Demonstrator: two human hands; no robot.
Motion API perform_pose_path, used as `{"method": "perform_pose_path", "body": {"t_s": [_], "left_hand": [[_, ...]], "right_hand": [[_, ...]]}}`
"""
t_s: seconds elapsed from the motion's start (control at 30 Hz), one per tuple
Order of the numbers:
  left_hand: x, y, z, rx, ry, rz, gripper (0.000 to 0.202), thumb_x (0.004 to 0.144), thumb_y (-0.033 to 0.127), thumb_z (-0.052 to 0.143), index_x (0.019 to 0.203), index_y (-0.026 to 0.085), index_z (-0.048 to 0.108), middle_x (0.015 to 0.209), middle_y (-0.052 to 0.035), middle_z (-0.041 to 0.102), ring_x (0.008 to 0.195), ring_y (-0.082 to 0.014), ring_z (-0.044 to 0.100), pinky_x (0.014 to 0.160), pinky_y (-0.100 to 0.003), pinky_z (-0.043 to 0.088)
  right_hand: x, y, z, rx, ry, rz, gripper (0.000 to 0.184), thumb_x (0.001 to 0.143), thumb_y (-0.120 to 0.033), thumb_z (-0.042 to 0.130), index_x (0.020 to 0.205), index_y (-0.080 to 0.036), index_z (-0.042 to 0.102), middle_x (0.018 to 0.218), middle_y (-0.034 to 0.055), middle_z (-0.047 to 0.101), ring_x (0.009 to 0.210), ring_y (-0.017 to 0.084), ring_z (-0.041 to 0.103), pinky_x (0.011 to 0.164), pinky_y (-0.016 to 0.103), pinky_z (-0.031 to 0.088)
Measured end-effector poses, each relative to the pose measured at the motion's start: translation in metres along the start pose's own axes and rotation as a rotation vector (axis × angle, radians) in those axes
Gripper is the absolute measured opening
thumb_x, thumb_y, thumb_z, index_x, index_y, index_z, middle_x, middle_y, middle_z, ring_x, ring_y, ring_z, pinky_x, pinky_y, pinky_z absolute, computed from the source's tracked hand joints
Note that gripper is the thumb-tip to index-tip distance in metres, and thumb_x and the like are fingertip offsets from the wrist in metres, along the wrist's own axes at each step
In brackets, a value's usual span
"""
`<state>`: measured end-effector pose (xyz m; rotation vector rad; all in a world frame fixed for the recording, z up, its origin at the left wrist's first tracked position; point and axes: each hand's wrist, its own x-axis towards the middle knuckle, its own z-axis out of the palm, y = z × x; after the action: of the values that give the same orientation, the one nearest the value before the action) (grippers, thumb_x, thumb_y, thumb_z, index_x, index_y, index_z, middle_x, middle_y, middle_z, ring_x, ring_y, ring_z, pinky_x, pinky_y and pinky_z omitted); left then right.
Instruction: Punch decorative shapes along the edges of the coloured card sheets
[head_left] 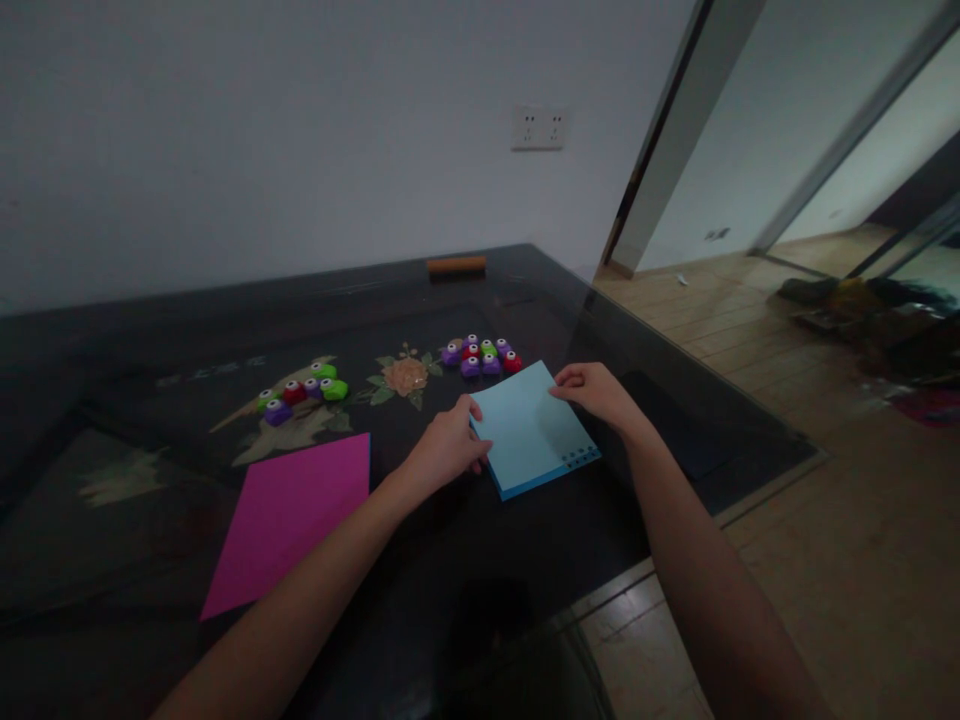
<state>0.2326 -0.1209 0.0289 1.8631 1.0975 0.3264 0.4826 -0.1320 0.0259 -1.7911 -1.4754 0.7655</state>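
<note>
A light blue pad (pixel 525 425) with darker blue sides and a row of dark holes near its front right corner lies on the dark tabletop. My left hand (pixel 450 440) grips its left edge, thumb and fingers closed around it. At the upper right edge, my right hand (pixel 592 390) pinches the pad between thumb and fingers. To the left lies a flat magenta sheet or pad (pixel 296 515), partly behind my left forearm.
Small eyeball-topped toys in purple, red and green form one cluster (pixel 480 355) behind the pad and another cluster (pixel 300 393) farther left. An orange-brown roll (pixel 457 265) lies near the wall. The glossy table (pixel 420 600) ends at right above a tiled floor (pixel 840 540).
</note>
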Motion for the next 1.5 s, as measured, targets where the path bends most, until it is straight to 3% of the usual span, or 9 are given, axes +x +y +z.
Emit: {"method": "perform_pose_path", "body": {"t_s": [0.5, 1.07, 1.23, 1.4, 1.5], "left_hand": [[0.0, 0.0, 0.0, -0.031, -0.034, -0.032, 0.031, 0.073, 0.017, 0.06, 0.088, 0.022, 0.034, 0.057, 0.0032, 0.063, 0.044, -0.0146, 0.06, 0.039, -0.022, 0.044], [-0.001, 0.0, 0.003, -0.057, -0.082, -0.069, 0.028, 0.073, 0.014, 0.06, 0.085, 0.022, 0.036, 0.054, 0.0045, 0.061, 0.043, -0.0139, 0.059, 0.04, -0.021, 0.044], [-0.005, 0.007, -0.009, -0.018, -0.064, -0.062, 0.016, 0.078, 0.023, 0.054, 0.084, 0.022, 0.038, 0.056, 0.0022, 0.063, 0.043, -0.0146, 0.059, 0.04, -0.022, 0.043], [-0.008, 0.009, -0.027, -0.027, -0.04, -0.029, 0.008, 0.08, 0.024, 0.049, 0.08, 0.022, 0.041, 0.059, 0.0003, 0.064, 0.047, -0.0138, 0.06, 0.041, -0.021, 0.042], [-0.008, 0.009, -0.027, -0.023, -0.076, -0.056, 0.007, 0.079, 0.022, 0.047, 0.079, 0.022, 0.04, 0.063, -0.0002, 0.065, 0.053, -0.015, 0.062, 0.045, -0.022, 0.045]], "right_hand": [[0.002, 0.008, -0.002, -0.077, -0.067, 0.034, 0.011, 0.065, -0.021, 0.068, 0.07, -0.015, 0.061, 0.051, -0.0013, 0.057, 0.046, 0.011, 0.052, 0.046, 0.022, 0.038], [0.001, 0.005, -0.003, -0.218, -0.057, 0.051, 0.015, 0.066, -0.025, 0.07, 0.075, -0.016, 0.063, 0.054, 0.0004, 0.061, 0.047, 0.012, 0.056, 0.048, 0.024, 0.041], [0.001, 0.006, -0.004, -0.198, 0.008, 0.062, 0.016, 0.069, -0.03, 0.068, 0.076, -0.016, 0.064, 0.059, 0.0032, 0.064, 0.049, 0.014, 0.059, 0.048, 0.024, 0.043], [-0.001, 0.002, -0.003, -0.16, 0.021, 0.091, 0.007, 0.072, -0.022, 0.064, 0.075, -0.016, 0.063, 0.063, 0.0043, 0.064, 0.051, 0.014, 0.06, 0.047, 0.024, 0.045], [-0.003, -0.001, -0.001, -0.102, 0.023, 0.107, 0.003, 0.073, -0.017, 0.062, 0.075, -0.016, 0.062, 0.064, 0.0046, 0.063, 0.051, 0.015, 0.06, 0.046, 0.025, 0.047]]}}
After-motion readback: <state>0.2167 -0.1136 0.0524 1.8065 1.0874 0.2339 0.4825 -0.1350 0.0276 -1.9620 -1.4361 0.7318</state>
